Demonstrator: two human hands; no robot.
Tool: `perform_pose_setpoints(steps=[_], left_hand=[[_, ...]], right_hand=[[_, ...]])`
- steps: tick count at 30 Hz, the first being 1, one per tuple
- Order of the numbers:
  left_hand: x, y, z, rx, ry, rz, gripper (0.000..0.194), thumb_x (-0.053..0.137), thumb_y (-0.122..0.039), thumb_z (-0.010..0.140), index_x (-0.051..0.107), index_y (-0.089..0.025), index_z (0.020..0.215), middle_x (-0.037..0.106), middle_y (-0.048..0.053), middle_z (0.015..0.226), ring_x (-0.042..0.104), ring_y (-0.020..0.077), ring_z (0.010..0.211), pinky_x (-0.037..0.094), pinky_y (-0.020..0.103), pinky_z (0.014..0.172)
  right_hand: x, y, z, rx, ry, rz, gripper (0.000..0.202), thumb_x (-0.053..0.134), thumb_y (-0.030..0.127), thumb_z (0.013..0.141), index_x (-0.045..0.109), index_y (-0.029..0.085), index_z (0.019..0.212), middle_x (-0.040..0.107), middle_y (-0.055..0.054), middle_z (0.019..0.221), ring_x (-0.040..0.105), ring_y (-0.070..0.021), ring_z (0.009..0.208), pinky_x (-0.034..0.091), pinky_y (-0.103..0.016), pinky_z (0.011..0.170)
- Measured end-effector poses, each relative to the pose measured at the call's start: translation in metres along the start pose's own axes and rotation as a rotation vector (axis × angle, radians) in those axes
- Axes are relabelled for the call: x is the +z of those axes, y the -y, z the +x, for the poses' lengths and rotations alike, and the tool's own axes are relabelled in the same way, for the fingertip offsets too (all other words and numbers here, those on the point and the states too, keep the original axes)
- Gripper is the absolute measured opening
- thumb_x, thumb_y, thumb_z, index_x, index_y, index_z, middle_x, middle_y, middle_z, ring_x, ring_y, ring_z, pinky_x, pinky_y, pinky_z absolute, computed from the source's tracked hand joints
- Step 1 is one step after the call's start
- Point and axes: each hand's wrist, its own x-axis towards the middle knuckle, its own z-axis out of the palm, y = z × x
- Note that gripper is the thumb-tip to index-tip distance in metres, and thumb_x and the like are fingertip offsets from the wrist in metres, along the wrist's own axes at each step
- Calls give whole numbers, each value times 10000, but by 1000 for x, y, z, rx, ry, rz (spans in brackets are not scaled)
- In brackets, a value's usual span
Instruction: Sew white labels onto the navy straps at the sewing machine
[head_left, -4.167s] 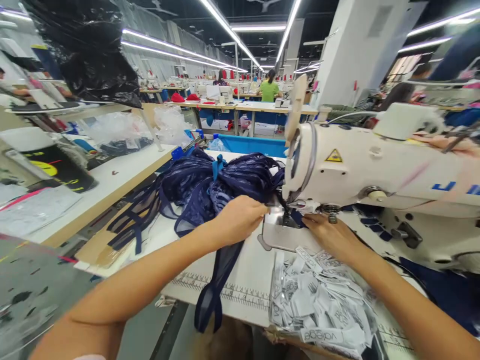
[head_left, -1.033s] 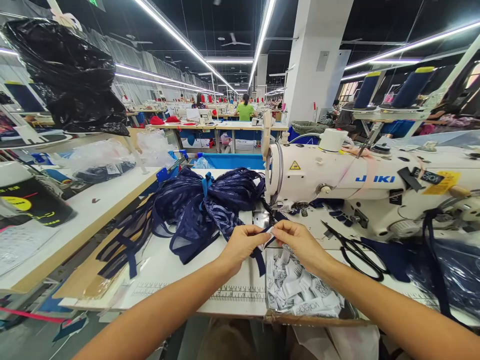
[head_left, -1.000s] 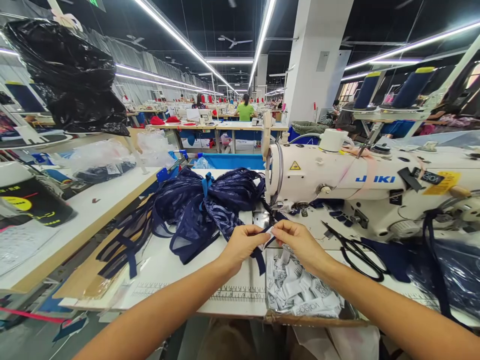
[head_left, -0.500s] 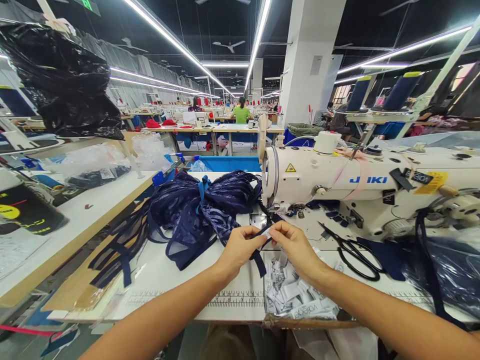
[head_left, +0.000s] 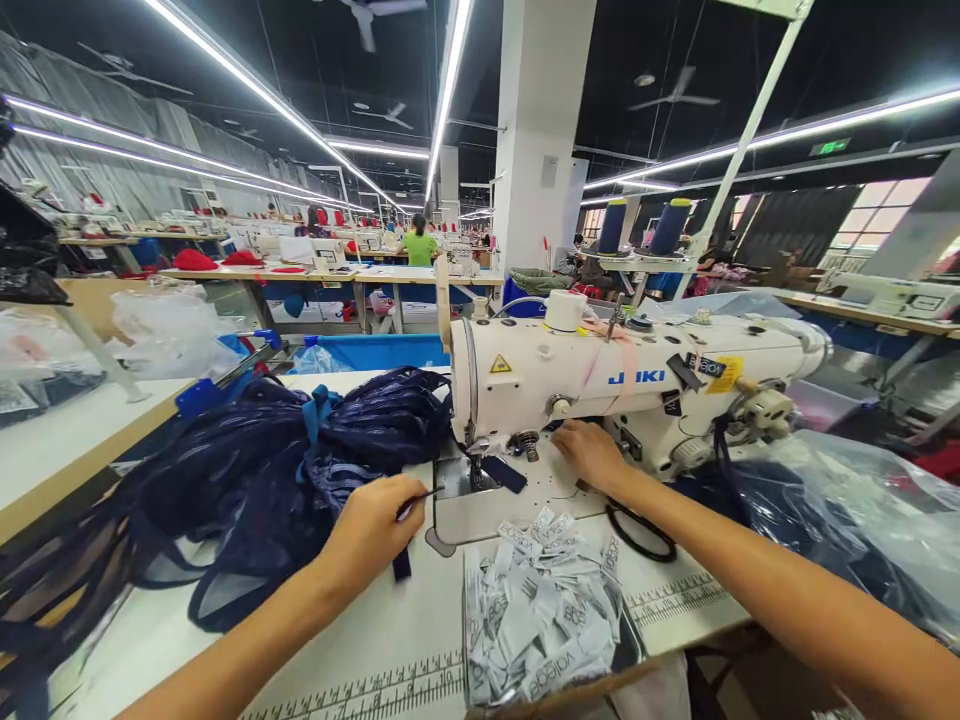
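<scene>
My left hand (head_left: 379,515) pinches a navy strap (head_left: 403,565) just left of the needle plate, and its short end hangs below my fingers. Under the machine's arm, my right hand (head_left: 589,455) has its fingers curled together by small dark pieces; what they grip is hidden. Beside the presser foot of the white sewing machine (head_left: 480,470) lies a flat navy strip (head_left: 504,474). A bundle of navy mesh garments (head_left: 300,480), tied with a blue band (head_left: 319,412), is heaped left of the machine. Black scissors (head_left: 643,537) lie partly beneath my right forearm.
A box of white printed labels (head_left: 540,610) sits at the table's front edge. Clear plastic bags (head_left: 862,520) with navy material are at the right. Thread cones (head_left: 664,230) stand behind the machine. A person in green (head_left: 418,245) sits farther back.
My hands have parted: the right moved under the machine's arm, while the left stayed on the strap. The white label between them is no longer visible. The view has turned right.
</scene>
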Motion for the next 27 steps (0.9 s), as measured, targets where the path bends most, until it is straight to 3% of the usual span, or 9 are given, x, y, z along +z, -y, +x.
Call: perform_pose_setpoints(steps=[3,5,10,15,19,22,27], left_hand=[[15,8,23,568,-74,467,347,307,-92,853,568,-141,629,562,30,575,437,121,480,284,267,515],[31,11,34,749,-24,628,350,286,-47,859,549,-133,644,556,30,584,433,123,475,282,283,528],[61,12,37,735,179,713,217,392,-57,832,535,-130,685,556,15,609,450,121,498,294,295,587],[62,7,28,764,293,769,151,464,-70,788,557,-116,677,576,42,611,485,145,530,266,310,579],[59,3,26,774,312,775,134,486,-67,770,566,-109,671,586,58,612,497,151,540,254,314,580],[59,0,26,768,324,775,131,488,-70,769,568,-108,672,592,60,618,502,150,541,261,317,589],[53,-1,17,723,329,764,163,466,-59,788,550,-109,658,581,53,591,499,146,534,265,317,586]], right_hand=[[11,-16,24,1,-20,-74,280,388,76,809,646,139,898,660,-131,825,585,-210,766,384,-291,667],[18,-16,36,-15,-29,-97,305,391,51,794,636,124,961,660,-150,868,581,-224,791,384,-307,699],[25,-14,44,-57,-1,-124,300,406,38,770,646,85,944,652,-195,879,572,-279,804,361,-361,740],[13,-9,27,-58,-15,-180,329,361,31,775,614,65,984,634,-202,875,549,-284,797,327,-374,716],[-8,25,-11,-78,-104,-290,246,384,46,776,625,93,780,614,-176,781,528,-256,747,293,-357,678],[-14,58,-34,-166,-115,-242,223,411,37,762,618,115,739,600,-155,755,519,-247,726,286,-352,649],[3,82,-27,-324,10,25,211,418,59,796,602,151,745,579,-96,839,523,-193,743,335,-314,678]])
